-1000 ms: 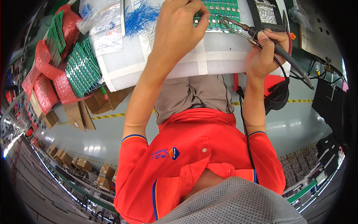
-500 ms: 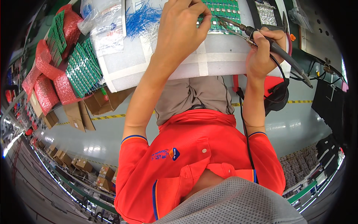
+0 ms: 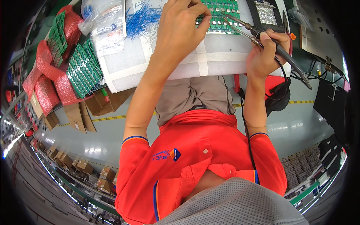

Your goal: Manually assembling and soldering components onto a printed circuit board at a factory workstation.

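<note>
Grey pen-shaped soldering iron (image 3: 288,57): right hand (image 3: 262,56) grips it; long axis slants, tip pointing up-left over green rectangular circuit-board panel (image 3: 224,27). Left hand (image 3: 179,29): thumb and finger curl together, pinched item unclear, hiding panel's left part. Thin blue wires (image 3: 141,21) lie leftward.

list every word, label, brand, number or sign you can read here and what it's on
Red polo shirt: blue stitched lettering beside an orange-and-blue emblem; wording not copied here.
Clear plastic bag: red and blue print, too blurred to read.
Cardboard boxes: marks too small.
Green circuit boards: any markings too small.
</note>
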Tool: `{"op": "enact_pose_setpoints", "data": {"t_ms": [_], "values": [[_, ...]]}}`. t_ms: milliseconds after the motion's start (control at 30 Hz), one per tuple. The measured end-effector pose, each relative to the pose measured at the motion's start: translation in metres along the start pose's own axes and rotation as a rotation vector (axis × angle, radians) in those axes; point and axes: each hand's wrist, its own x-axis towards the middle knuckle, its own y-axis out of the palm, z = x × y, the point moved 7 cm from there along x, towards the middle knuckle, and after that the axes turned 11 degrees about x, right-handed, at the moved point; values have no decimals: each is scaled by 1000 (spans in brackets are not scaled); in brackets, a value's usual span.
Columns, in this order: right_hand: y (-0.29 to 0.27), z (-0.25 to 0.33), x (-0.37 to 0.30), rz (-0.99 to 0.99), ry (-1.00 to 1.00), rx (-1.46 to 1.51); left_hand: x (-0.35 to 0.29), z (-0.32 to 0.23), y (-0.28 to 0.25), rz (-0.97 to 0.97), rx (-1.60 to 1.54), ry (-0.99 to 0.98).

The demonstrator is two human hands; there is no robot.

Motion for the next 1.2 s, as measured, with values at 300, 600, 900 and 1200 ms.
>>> {"op": "enact_pose_setpoints", "data": {"t_ms": [300, 600, 900, 1200], "values": [[-8, -15, -1, 30, 77, 53, 4, 0, 2, 257, 116, -220], [4, 1, -3, 37, -1, -42, 4, -2, 3, 274, 115, -226], [9, -1, 3, 26, -15, -44, 7, 7, 4, 136, 67, -102], [-17, -6, -8, -105, 87, -33, 16, -42, -50, -44, -700, -158]]}}
